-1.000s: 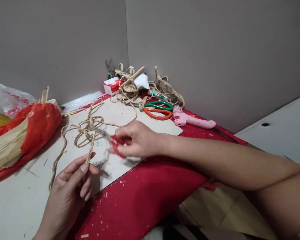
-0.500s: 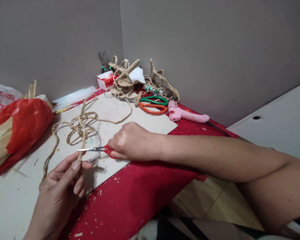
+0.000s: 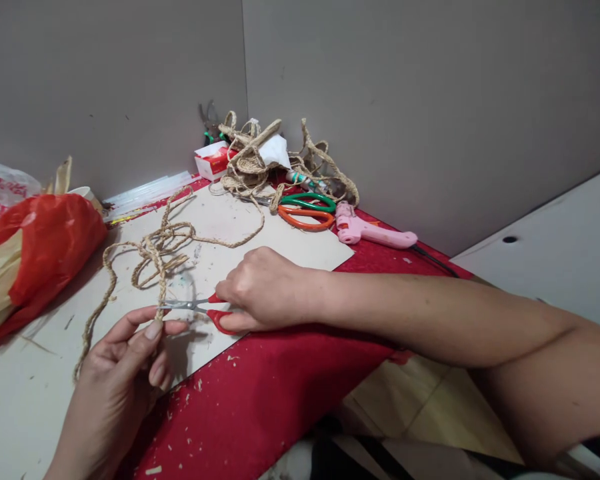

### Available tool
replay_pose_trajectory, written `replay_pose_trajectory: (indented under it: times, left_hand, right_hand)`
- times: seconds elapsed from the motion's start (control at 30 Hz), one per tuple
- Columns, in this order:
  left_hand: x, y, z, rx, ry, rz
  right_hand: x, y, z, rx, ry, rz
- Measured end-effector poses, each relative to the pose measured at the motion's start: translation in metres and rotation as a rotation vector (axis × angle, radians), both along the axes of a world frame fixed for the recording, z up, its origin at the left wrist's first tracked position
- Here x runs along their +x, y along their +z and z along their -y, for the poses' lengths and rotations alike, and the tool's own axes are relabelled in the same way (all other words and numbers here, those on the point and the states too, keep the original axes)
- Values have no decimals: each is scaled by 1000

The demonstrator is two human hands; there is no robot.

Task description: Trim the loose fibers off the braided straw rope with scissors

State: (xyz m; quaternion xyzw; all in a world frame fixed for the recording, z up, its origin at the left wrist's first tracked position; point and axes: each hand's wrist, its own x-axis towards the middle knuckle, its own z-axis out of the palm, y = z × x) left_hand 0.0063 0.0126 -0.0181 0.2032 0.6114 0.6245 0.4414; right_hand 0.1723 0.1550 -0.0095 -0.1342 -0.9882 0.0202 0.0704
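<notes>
My left hand (image 3: pixel 127 367) pinches a braided straw cord (image 3: pixel 162 283) between thumb and fingers at the lower left. The cord runs up from the fingertips into a loose tangle on the white board (image 3: pixel 300 250). My right hand (image 3: pixel 260 290) grips small red-handled scissors (image 3: pixel 220 321), pointing left. Their handles are spread and the blades lie apart at the cord, just above my left thumb. The exact place of the blade tips around the cord is hard to make out.
A red plastic bag (image 3: pixel 60 243) with pale strips lies at the left. Toward the wall are more braided cord (image 3: pixel 247 163), a red and white box (image 3: pixel 213 162), green-and-orange-handled scissors (image 3: pixel 307 219) and a pink glue gun (image 3: pixel 375 232). Scraps dot the red cloth (image 3: pixel 280 387).
The red scissors have opened, with the lower handle moving down in my right hand. The cord above my left hand has shifted slightly left.
</notes>
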Motion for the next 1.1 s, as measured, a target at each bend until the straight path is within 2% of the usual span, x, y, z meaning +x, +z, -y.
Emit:
replay_pose_trajectory:
  times: [0.17, 0.3, 0.43, 0.57, 0.83, 0.97, 1.1]
  left_hand:
    - [0, 2, -1, -9, 28, 11]
    - [5, 10, 1, -45, 59, 19]
    - [6, 14, 2, -114, 42, -58]
    - [3, 11, 1, -132, 22, -145]
    - [7, 5, 0, -122, 45, -292]
    - [1, 0, 1, -122, 13, -297]
    - [-2, 1, -1, -112, 43, -302]
  right_hand:
    - [1, 0, -3, 21, 31, 21]
    - [1, 1, -7, 40, -27, -13]
    - [1, 4, -7, 8, -61, -14]
    - [3, 4, -3, -17, -28, -39]
    - [5, 1, 4, 56, 6, -24]
    - [3, 1, 6, 51, 4, 17]
    - [2, 3, 5, 13, 35, 34]
